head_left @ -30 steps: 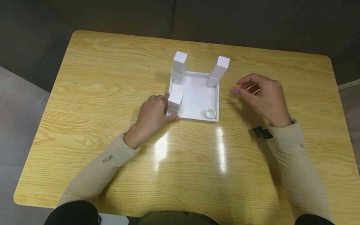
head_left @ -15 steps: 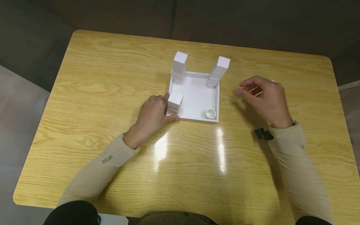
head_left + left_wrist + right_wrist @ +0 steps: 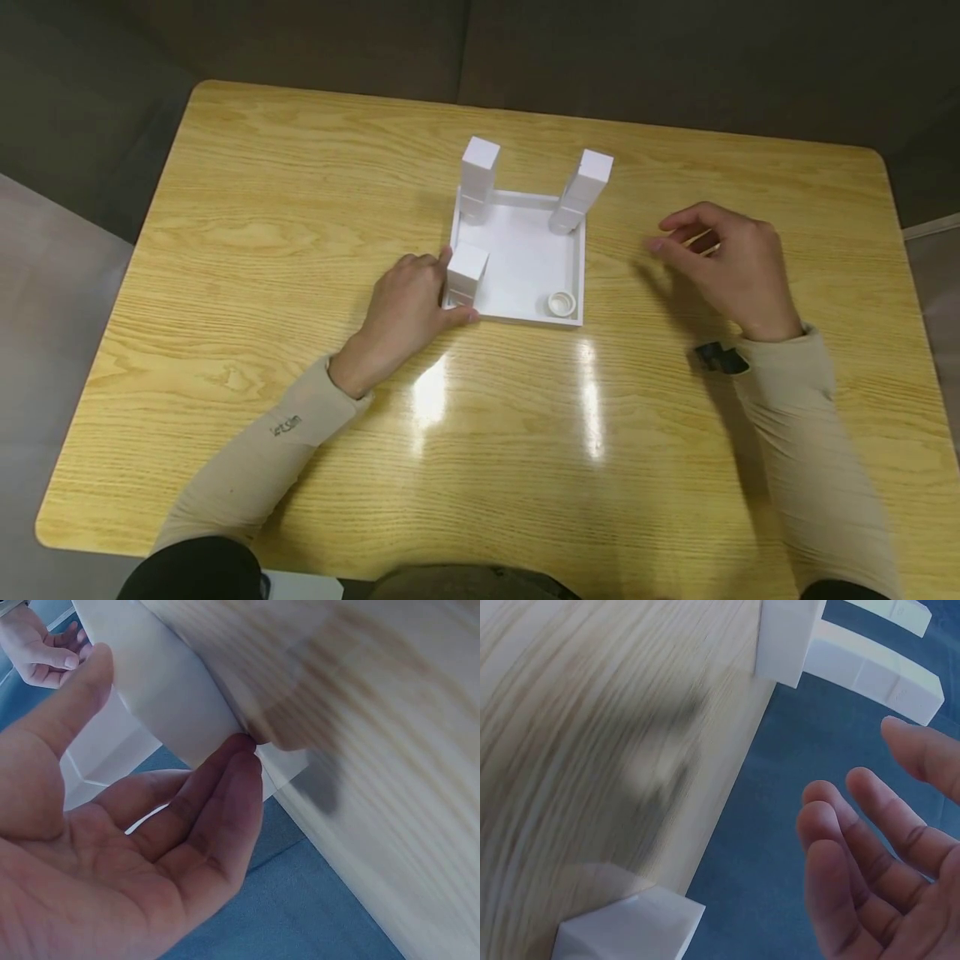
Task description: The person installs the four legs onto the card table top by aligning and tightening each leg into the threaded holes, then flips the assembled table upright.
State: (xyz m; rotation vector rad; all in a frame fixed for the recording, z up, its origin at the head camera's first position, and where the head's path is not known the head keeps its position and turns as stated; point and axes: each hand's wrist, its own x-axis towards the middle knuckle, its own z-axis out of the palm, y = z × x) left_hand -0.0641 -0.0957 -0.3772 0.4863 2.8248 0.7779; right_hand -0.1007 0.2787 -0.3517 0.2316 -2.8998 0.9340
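Observation:
A square white tray (image 3: 525,267) sits on the table. White square columns stand upright at its far left corner (image 3: 480,167), far right corner (image 3: 585,187) and near left corner (image 3: 468,271). A small round white cup-like piece (image 3: 561,303) occupies the near right corner. My left hand (image 3: 408,304) grips the tray's near left corner, with the thumb along the front wall and the fingers at the left side, as the tray wall (image 3: 172,690) in the left wrist view shows. My right hand (image 3: 731,267) hovers right of the tray, its fingers loosely bent and holding nothing.
Low in the right wrist view, a white block (image 3: 630,930) lies on the table; my right hand hides it in the head view. The wooden tabletop (image 3: 262,208) extends around the tray, with dark panels (image 3: 600,58) behind its far edge.
My right hand has drifted to the right, farther from the tray. The left hand, the tray and the columns have stayed in place.

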